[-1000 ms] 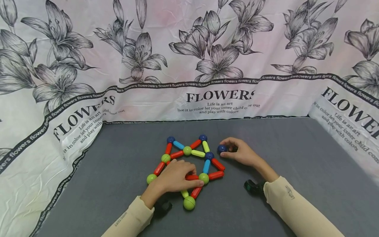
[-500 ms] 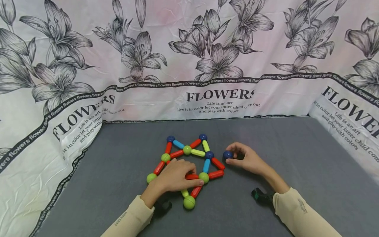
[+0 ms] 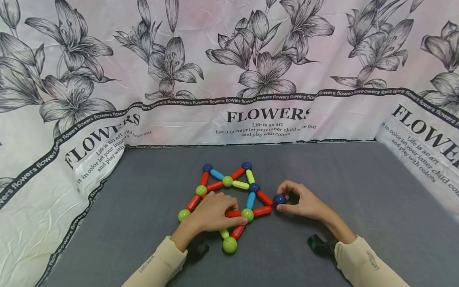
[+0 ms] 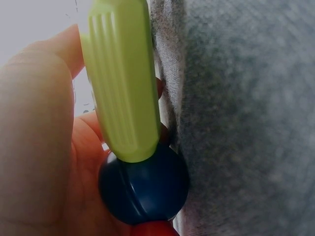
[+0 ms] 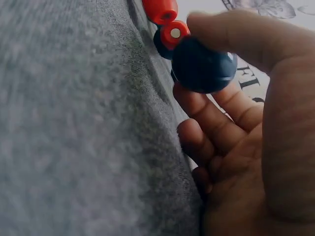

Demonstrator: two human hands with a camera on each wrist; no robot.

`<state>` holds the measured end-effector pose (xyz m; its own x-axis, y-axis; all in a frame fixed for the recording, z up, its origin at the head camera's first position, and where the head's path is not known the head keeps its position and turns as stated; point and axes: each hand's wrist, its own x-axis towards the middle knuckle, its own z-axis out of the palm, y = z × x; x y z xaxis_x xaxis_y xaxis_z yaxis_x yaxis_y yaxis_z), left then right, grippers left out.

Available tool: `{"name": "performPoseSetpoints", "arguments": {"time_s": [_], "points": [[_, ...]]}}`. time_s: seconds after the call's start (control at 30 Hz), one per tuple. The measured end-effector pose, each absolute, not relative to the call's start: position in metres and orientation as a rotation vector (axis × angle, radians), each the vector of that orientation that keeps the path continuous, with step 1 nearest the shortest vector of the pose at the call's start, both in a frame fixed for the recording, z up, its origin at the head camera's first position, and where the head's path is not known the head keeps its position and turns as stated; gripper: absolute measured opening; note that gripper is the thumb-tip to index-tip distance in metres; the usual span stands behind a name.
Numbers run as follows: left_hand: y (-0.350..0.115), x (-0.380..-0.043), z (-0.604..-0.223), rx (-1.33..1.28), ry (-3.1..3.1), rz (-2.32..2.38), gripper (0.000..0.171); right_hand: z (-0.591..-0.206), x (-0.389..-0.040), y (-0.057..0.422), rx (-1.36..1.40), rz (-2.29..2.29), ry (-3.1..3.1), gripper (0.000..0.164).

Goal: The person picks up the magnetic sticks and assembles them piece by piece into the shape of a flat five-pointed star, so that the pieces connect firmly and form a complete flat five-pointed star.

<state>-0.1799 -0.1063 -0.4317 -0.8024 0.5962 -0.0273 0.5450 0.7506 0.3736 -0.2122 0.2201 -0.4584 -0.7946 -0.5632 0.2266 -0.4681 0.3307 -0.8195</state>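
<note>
A star-like frame of magnetic sticks and balls (image 3: 240, 185) lies flat on the grey table. My left hand (image 3: 213, 211) covers its lower middle and grips it, thumb at a green ball (image 3: 247, 215). In the left wrist view, a lime stick (image 4: 120, 78) joined to a blue ball (image 4: 145, 184) stands between thumb and fingers. My right hand (image 3: 301, 201) pinches a loose blue ball (image 3: 279, 199) between thumb and fingers. That ball sits right by the tips of two red sticks, the upper (image 3: 264, 198) and lower (image 3: 263, 211), whose ends nearly meet.
The grey table (image 3: 143, 255) reaches back to a flower-printed cloth (image 3: 265, 119) hung behind and along the sides. A green ball (image 3: 229, 244) forms the frame's near corner, and two blue balls, left (image 3: 207, 169) and right (image 3: 246, 166), form its far corners.
My right hand has moved nearer and slightly right with the blue ball, bringing it level with the ends of the red sticks. The left hand and the frame stay in place.
</note>
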Motion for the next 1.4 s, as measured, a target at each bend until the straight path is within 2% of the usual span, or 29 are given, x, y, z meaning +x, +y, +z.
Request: {"name": "performPoseSetpoints", "arguments": {"time_s": [0.67,1.0,1.2,1.4], "points": [[-0.1061,-0.1807,-0.4295,0.921,2.802,0.509,0.042,-0.4576,-0.2038,0.2152,-0.928,-1.360,2.544,0.036],[-0.1070,-0.1794,-0.4289,0.919,2.805,0.522,0.042,-0.4579,-0.2025,0.2102,-0.954,-1.292,2.585,0.051],[-0.1072,-0.1798,-0.4297,0.923,2.795,0.538,0.042,-0.4598,-0.2023,0.2116,-0.942,-1.276,2.620,0.044],[-0.1081,-0.1796,-0.4254,0.918,2.759,0.639,0.053,-0.4605,-0.2030,0.2122,-0.874,-1.372,2.718,0.036]]}}
